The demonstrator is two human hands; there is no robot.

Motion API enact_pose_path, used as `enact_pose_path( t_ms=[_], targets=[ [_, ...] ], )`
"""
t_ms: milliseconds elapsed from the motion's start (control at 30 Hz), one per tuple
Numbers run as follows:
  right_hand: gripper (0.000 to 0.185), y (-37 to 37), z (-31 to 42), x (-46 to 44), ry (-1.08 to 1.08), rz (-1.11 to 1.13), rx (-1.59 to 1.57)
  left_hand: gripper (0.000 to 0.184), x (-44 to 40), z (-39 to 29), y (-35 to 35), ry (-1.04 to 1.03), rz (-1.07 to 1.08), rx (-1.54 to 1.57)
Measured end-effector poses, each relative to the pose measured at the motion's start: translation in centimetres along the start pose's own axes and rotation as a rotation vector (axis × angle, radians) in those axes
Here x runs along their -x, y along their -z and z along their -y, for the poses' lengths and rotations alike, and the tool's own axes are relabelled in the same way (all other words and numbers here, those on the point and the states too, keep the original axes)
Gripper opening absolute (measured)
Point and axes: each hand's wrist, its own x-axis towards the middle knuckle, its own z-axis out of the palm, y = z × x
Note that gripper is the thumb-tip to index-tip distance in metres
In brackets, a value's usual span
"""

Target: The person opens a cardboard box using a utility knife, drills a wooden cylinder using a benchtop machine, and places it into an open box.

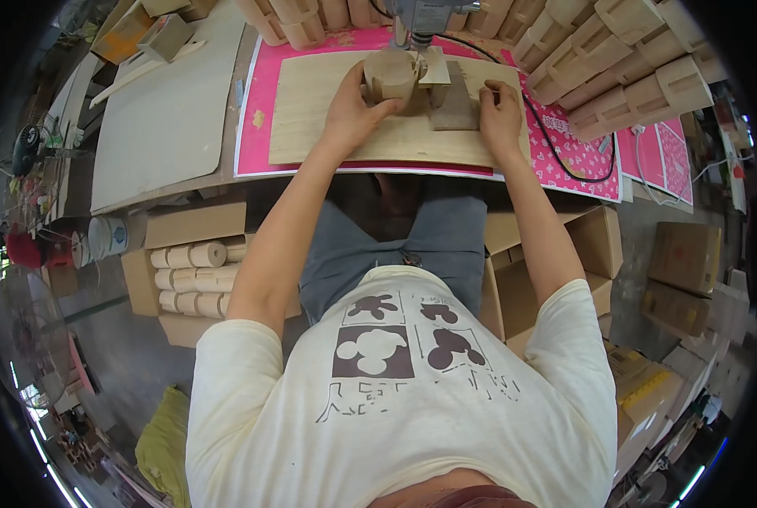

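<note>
My left hand is closed around the side of a round, light wooden piece, with the thumb toward me. That piece stands against a small pale block under the grey head of a bench machine. Over the right part of the wooden board, my right hand is curled, its fingertips drawn together; whatever they pinch, if anything, is too small to make out. Between the hands a grey-brown flat plate lies on the board, just left of my right hand.
Stacked wooden cylinders with slots crowd the back right. A black cable curves over the pink patterned sheet. Below the table edge, a carton of wooden cylinders stands at left and an open carton at right.
</note>
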Motion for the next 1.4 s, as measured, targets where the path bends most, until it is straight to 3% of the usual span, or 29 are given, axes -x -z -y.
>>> enact_pose_path(
  t_ms=[667,767,933,1000,1167,1300,1400],
  targets=[
    [0.028,0.2,0.4,0.2,0.001,0.007,0.016,0.081,-1.1,1.3,-2.2,-0.084,-0.099,-0.12],
    [0.032,0.3,1.0,-0.3,-0.059,0.001,-0.078,0.081,-0.9,1.4,-2.7,-0.135,-0.141,-0.171],
    [0.041,1.0,5.5,-7.2,-0.272,0.016,-0.596,0.082,-0.9,1.8,-2.8,-0.135,-0.152,-0.186],
    [0.032,1.9,7.5,-11.6,-0.142,0.071,-0.75,0.082,-0.6,1.5,-2.9,-0.127,-0.152,-0.197],
    [0.035,4.2,17.1,-17.0,-0.061,0.239,-0.715,0.083,-0.5,1.1,-2.7,-0.126,-0.145,-0.198],
    [0.035,4.9,18.9,-17.2,-0.041,0.258,-0.586,0.082,-0.5,1.0,-2.8,-0.103,-0.143,-0.181],
    [0.03,5.7,18.0,-16.2,0.386,0.083,-0.437,0.082,-0.6,1.4,-2.8,-0.132,-0.158,-0.195]
  ],
)
